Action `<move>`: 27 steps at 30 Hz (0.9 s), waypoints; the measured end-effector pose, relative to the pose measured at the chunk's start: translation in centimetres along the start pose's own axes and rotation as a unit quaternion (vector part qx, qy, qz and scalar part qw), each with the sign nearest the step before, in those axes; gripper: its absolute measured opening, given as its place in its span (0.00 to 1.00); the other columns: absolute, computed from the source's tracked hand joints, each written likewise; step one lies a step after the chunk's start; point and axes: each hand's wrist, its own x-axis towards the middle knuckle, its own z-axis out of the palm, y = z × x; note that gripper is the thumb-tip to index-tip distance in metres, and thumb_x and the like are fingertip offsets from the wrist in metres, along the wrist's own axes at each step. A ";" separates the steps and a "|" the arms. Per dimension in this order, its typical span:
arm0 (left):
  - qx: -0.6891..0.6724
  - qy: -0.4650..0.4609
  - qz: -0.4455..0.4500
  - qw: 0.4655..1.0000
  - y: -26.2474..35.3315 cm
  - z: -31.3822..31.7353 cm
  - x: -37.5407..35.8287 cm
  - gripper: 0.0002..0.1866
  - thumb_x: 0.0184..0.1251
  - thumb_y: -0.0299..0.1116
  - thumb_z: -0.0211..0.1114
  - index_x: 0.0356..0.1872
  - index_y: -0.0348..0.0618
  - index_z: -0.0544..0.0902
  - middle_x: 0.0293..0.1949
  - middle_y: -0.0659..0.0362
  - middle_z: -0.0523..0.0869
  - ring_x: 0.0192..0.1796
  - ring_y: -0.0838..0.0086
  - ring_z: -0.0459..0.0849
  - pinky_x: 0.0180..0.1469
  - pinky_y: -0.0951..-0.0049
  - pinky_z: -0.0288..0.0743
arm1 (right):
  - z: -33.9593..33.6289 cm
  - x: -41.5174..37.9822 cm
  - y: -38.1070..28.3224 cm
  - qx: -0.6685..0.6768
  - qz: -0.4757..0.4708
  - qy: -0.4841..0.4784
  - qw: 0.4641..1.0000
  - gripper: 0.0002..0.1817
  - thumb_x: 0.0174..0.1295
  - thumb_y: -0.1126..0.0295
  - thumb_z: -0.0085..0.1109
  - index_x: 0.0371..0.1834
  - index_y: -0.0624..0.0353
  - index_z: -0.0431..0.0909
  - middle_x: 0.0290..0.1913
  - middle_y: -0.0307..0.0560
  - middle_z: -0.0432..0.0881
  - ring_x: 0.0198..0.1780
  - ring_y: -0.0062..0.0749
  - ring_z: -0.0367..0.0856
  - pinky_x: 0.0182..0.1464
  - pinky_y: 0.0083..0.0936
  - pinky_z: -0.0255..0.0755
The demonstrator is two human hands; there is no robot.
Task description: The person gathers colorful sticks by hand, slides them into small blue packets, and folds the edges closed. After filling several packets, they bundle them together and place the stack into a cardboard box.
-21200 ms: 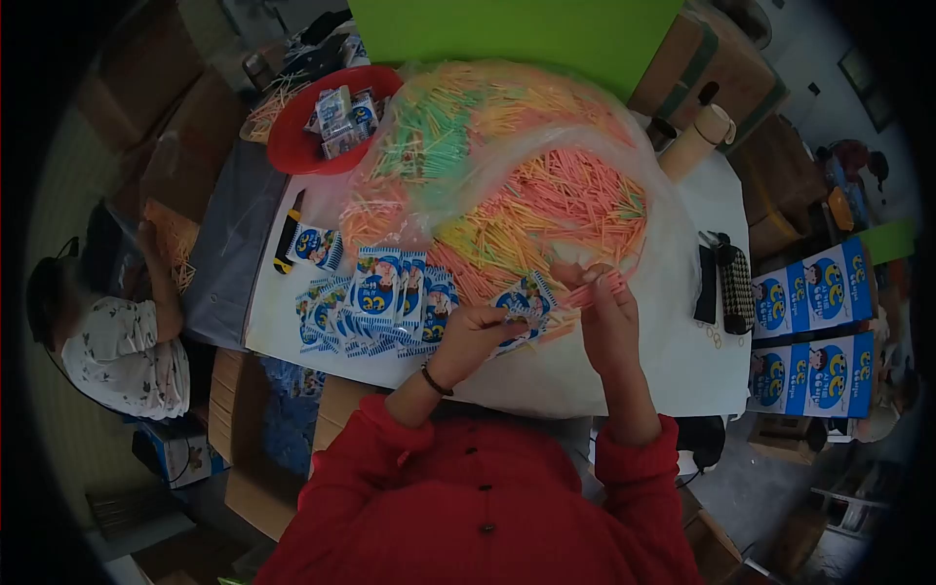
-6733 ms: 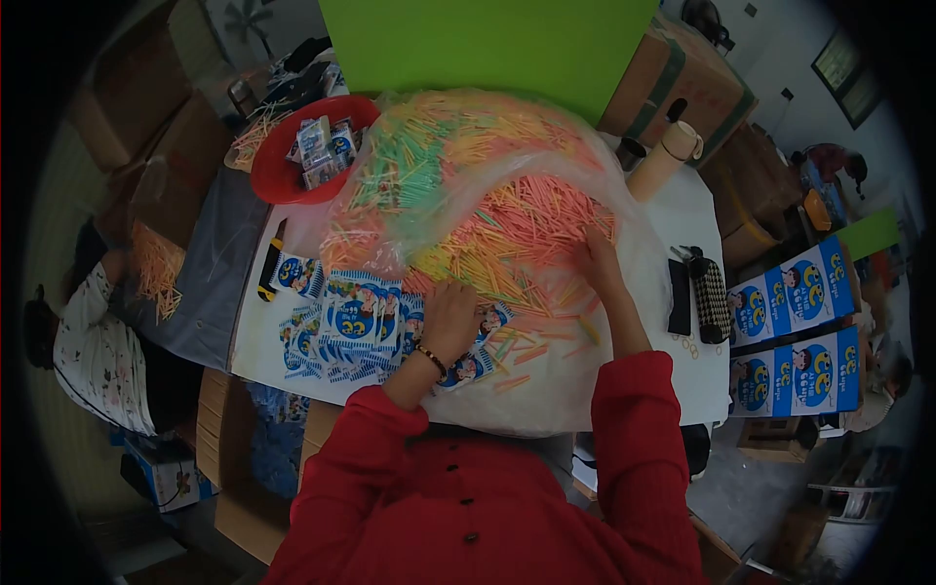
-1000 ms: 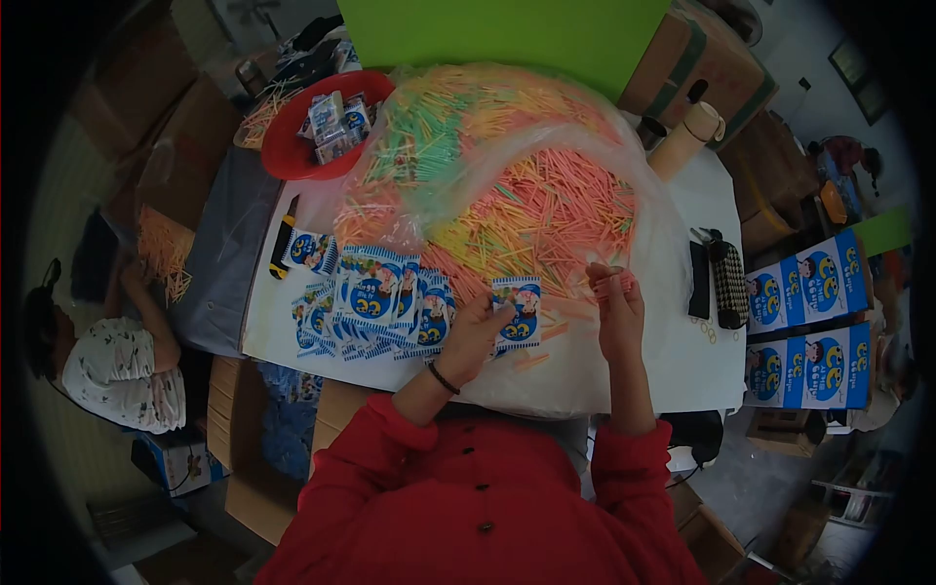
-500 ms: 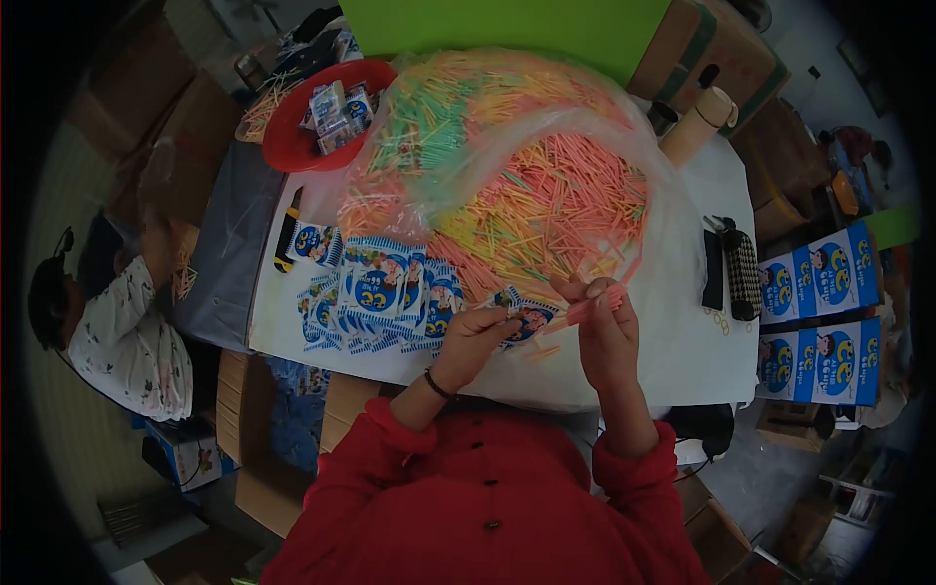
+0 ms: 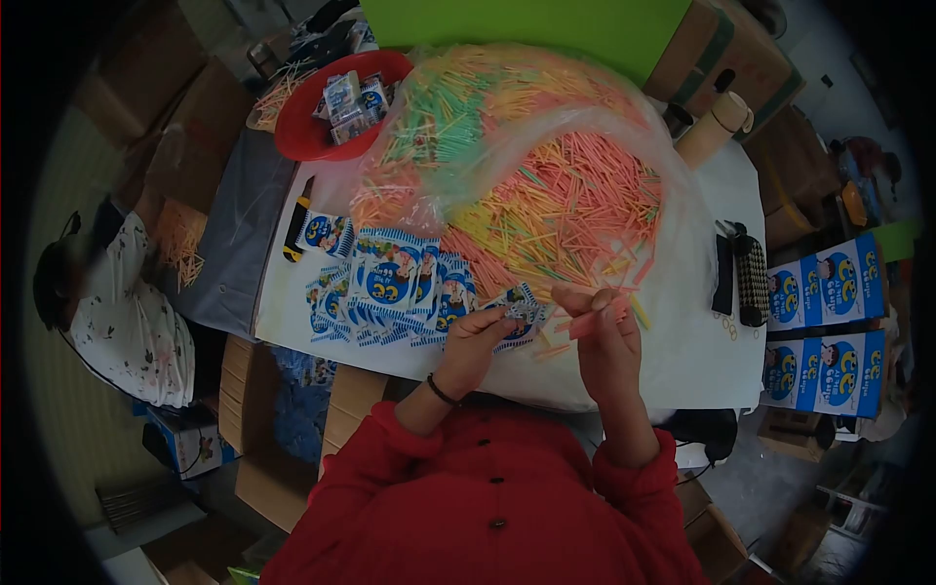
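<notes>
My left hand is closed on a small blue-and-white printed packet, held near the front of the table. To its right, my right hand pinches a small bundle of pink sticks between thumb and fingers. The packet and the bundle are apart, with a short gap between them. Just beyond both hands lies a large clear plastic bag spread open, full of pink, yellow and green sticks. Several matching packets are heaped flat on the table left of my left hand.
A black-and-yellow utility knife lies left of the packets. Behind it stands a red bowl holding small packs. A beige bottle and a checked pouch are on the right. An open carton sits below; another person is at left.
My left hand has drawn the packet slightly left, away from the pink sticks. My right hand has lowered the bundle a little and turned it flatter. The whole view has shifted slightly.
</notes>
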 end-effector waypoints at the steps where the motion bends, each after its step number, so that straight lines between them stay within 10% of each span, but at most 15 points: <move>1: 0.060 -0.003 0.013 0.998 0.2 -0.1 -0.1 0.11 0.69 0.21 0.60 0.50 0.35 0.84 0.45 0.60 0.87 0.46 0.81 0.83 0.52 0.79 0.76 | 0.2 0.3 -0.1 0.000 -0.001 0.001 1.000 0.08 0.76 0.66 0.42 0.47 0.57 0.70 0.53 0.51 0.81 0.60 0.35 0.76 0.63 0.33 0.66; 10: 0.156 -0.048 0.025 0.986 0.9 0.7 -0.7 0.15 0.70 0.21 0.59 0.55 0.34 0.81 0.46 0.62 0.86 0.48 0.83 0.81 0.52 0.82 0.75 | 0.8 1.7 1.4 -0.099 0.015 -0.042 0.994 0.07 0.75 0.68 0.43 0.46 0.55 0.71 0.59 0.50 0.78 0.76 0.41 0.54 0.75 0.40 0.44; 18: 0.078 -0.099 -0.012 0.992 0.0 0.2 -0.4 0.22 0.71 0.19 0.56 0.65 0.35 0.72 0.56 0.58 0.81 0.56 0.76 0.79 0.59 0.75 0.75 | 1.3 1.6 -0.5 -0.570 -0.016 -0.222 0.791 0.15 0.69 0.68 0.53 0.57 0.53 0.73 0.63 0.39 0.77 0.78 0.41 0.51 0.76 0.47 0.25; 25: 0.018 -0.180 0.018 0.983 1.4 1.1 -0.4 0.23 0.67 0.15 0.58 0.63 0.38 0.72 0.56 0.57 0.80 0.58 0.72 0.80 0.61 0.71 0.74 | 2.4 2.1 -3.1 -0.557 -0.020 -0.227 0.799 0.40 0.53 0.64 0.71 0.70 0.52 0.65 0.70 0.43 0.68 0.77 0.43 0.52 0.76 0.44 0.36; 27: 0.048 -0.168 0.004 0.985 1.9 0.9 -0.3 0.24 0.65 0.14 0.58 0.63 0.39 0.73 0.57 0.56 0.80 0.58 0.71 0.80 0.61 0.70 0.74 | 2.4 2.0 -3.1 -0.559 -0.075 -0.158 0.811 0.35 0.48 0.68 0.74 0.62 0.55 0.71 0.62 0.46 0.75 0.67 0.43 0.67 0.69 0.38 0.57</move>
